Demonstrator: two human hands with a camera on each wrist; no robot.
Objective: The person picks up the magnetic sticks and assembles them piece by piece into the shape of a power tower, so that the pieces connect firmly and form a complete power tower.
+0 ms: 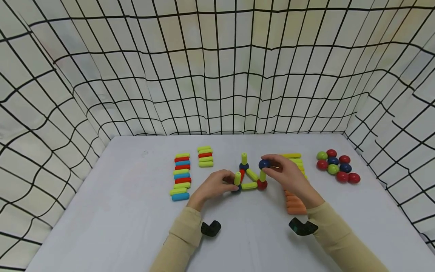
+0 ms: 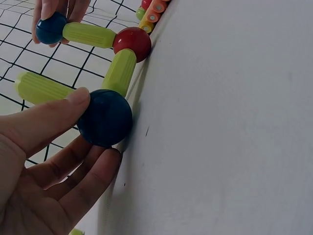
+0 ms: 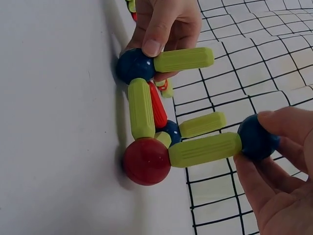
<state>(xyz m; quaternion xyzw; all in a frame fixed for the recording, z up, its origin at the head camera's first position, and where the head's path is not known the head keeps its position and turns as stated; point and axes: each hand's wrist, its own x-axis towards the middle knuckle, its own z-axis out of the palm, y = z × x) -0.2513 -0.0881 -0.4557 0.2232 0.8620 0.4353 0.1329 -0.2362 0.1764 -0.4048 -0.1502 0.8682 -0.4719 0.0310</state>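
A triangle of magnetic rods and balls lies on the table, with a red ball (image 3: 146,161) and two blue balls at its corners. Two sides are lime rods, one a red rod (image 3: 157,105). From each corner a lime rod stands up. My left hand (image 1: 217,185) pinches the near-left blue ball (image 2: 105,117) between thumb and fingers. With thumb and fingertips my right hand (image 1: 285,172) holds another blue ball (image 3: 258,138) on top of the upright lime rod (image 3: 205,149) over the red ball. At the back corner sits the other blue ball (image 1: 244,166).
Left of the triangle lie a column of coloured rods (image 1: 182,176) and a shorter stack (image 1: 205,156). Yellow and orange rods (image 1: 295,206) lie partly behind the right forearm. Loose balls (image 1: 333,169) cluster at the far right. Black-lined netting (image 1: 217,100) encloses the table's back and sides.
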